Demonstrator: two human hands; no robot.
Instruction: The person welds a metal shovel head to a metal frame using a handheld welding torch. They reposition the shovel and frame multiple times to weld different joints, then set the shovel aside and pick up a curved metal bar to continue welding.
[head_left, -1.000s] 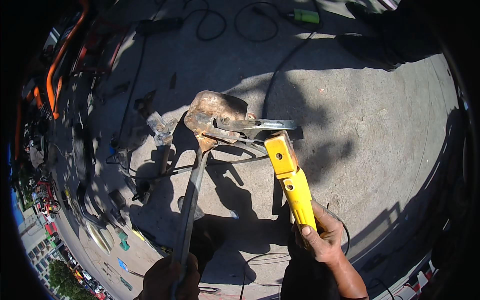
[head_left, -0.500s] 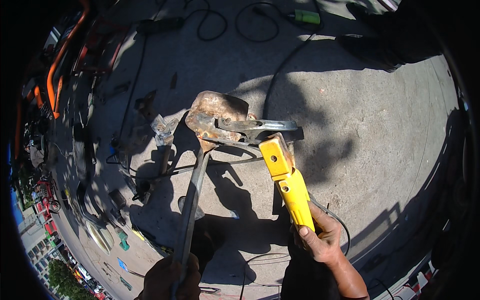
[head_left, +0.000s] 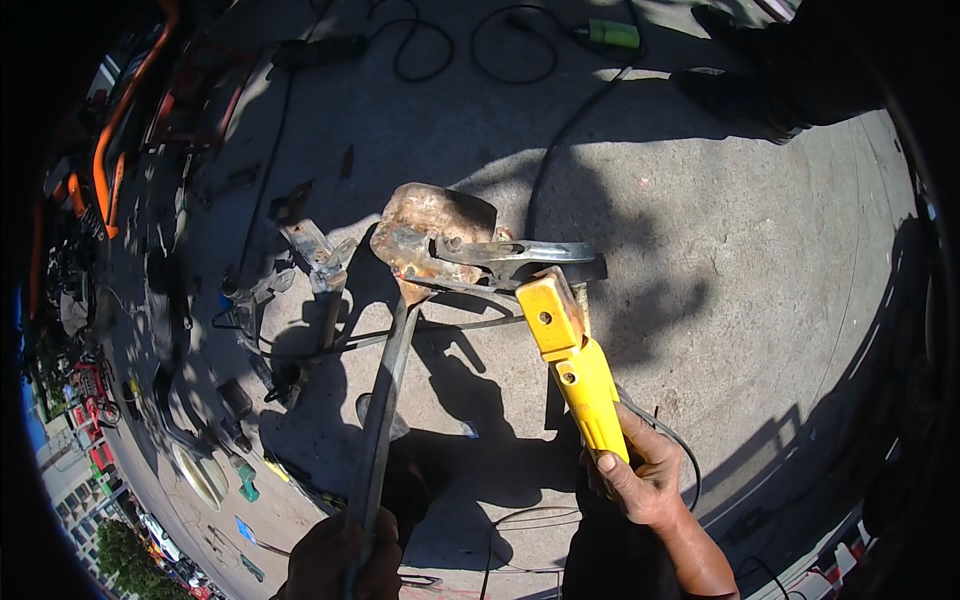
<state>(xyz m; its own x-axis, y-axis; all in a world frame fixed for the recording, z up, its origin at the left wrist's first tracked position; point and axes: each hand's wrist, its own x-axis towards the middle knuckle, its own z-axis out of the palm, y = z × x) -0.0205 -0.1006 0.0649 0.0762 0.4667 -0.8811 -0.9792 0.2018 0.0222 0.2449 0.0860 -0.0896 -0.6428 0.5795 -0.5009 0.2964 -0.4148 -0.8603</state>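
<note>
My left hand is wrapped round the lower end of a long grey metal bar. A rusty metal plate with rounded corners sits at the bar's upper end. Silver locking pliers reach onto that plate from the right. In my right hand is a yellow welding electrode holder, tilted up and left, its head just below the pliers' handle. Whether the two touch, I cannot tell. Thumb and fingers close round its lower end, and a dark cable runs down beside my wrist.
Metal pieces and tools lie on the concrete at left, with a green power tool nearer. A green-yellow tool with a black cord lies at the far side. Another person's dark shoes stand at far right. An orange frame rises at left.
The electrode holder's head has shifted very slightly left. More sunlight falls on the metal pieces at left. Both hands keep their grip in nearly the same place.
</note>
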